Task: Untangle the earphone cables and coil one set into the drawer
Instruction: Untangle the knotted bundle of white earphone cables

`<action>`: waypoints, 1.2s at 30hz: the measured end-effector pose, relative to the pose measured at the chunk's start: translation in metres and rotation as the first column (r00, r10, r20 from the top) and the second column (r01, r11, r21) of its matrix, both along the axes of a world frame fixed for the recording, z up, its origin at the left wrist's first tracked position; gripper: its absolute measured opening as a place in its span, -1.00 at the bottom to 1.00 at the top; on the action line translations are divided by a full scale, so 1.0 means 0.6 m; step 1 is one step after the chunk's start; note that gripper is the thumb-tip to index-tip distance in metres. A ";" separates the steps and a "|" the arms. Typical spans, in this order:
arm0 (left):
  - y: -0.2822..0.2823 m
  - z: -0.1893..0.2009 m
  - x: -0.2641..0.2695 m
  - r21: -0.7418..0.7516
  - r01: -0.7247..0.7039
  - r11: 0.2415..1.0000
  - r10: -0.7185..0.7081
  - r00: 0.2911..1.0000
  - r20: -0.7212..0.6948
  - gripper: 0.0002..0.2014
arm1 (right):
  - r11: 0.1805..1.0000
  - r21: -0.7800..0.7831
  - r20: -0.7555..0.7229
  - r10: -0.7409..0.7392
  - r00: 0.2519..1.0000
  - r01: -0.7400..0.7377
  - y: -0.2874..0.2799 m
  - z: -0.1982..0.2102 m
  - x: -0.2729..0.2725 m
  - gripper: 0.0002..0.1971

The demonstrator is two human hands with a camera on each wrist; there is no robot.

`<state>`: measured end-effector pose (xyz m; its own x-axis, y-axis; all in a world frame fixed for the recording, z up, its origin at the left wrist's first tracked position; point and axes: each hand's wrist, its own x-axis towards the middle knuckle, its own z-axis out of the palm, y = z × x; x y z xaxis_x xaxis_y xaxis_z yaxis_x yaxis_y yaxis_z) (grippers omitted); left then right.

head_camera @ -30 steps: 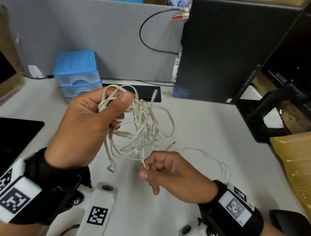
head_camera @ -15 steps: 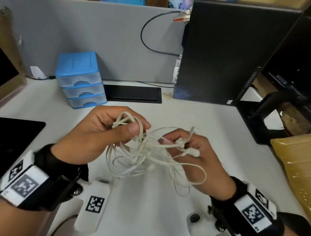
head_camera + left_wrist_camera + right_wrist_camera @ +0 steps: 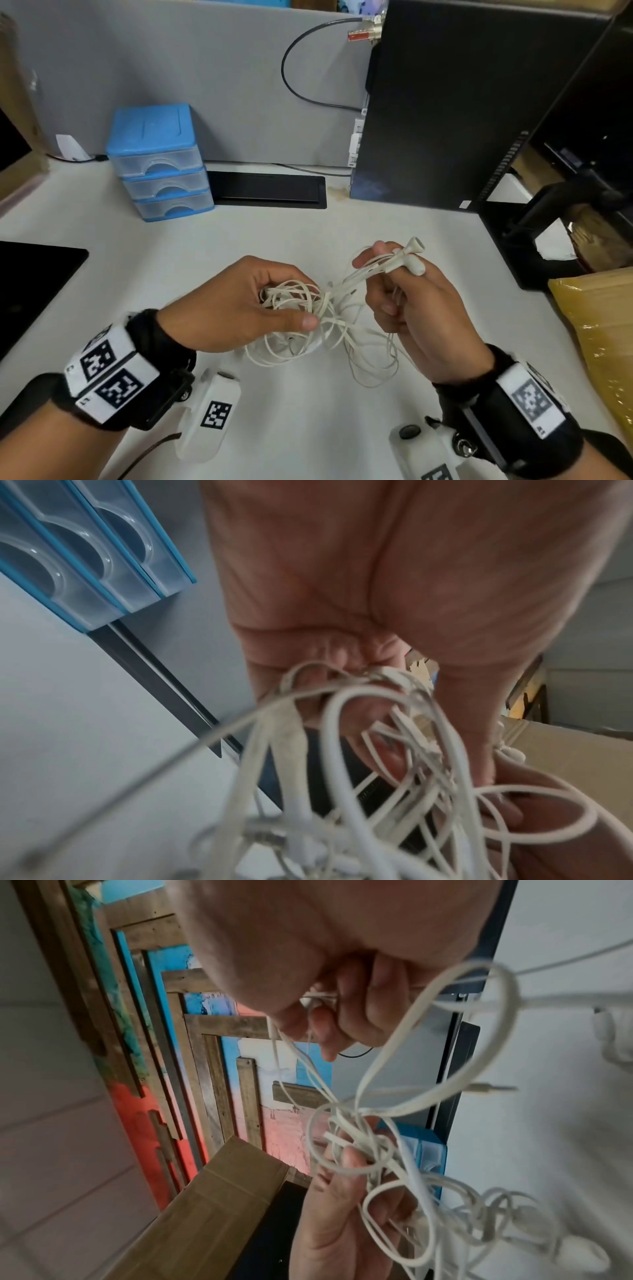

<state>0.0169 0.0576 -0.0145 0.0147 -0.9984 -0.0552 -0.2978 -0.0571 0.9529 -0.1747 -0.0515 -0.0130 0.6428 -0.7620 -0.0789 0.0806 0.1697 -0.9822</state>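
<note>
Earphone cables (image 3: 318, 318) hang as one white knot above the desk (image 3: 308, 233), between both hands. The left hand (image 3: 239, 305) clamps the bundle to anchor it while the right hand (image 3: 414, 308) pinches the earbuds (image 3: 412, 255) and draws their strands taut, likely to work one set free. Behind them, the blue drawer unit (image 3: 161, 164) has all three translucent drawers closed, with no contents visible.

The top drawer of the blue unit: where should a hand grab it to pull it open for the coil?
Grip the curved scoop recess at the middle of the top drawer front, probably coming from the front, desk side, fingers hooked up under its lip. All three drawers of the blue drawer unit are closed with fronts facing the person. Both the left hand and the right hand currently hold the earphone tangle.
</note>
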 end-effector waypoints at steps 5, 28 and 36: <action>-0.002 0.000 -0.002 -0.047 -0.048 0.998 0.048 0.999 0.004 -0.93 | 0.994 0.021 -0.006 -0.104 0.995 0.105 -0.008 0.001 -0.002 -0.74; 0.001 0.011 -0.004 -0.093 -0.082 0.992 0.050 0.950 -0.308 -0.53 | 0.963 -0.213 -0.090 0.146 0.985 -0.162 -0.012 0.000 -0.015 -0.97; 0.002 0.010 0.001 -0.101 -0.081 0.992 0.052 0.963 -0.266 -0.62 | 0.943 -0.243 -0.150 0.195 0.969 -0.228 -0.007 0.000 -0.015 -0.86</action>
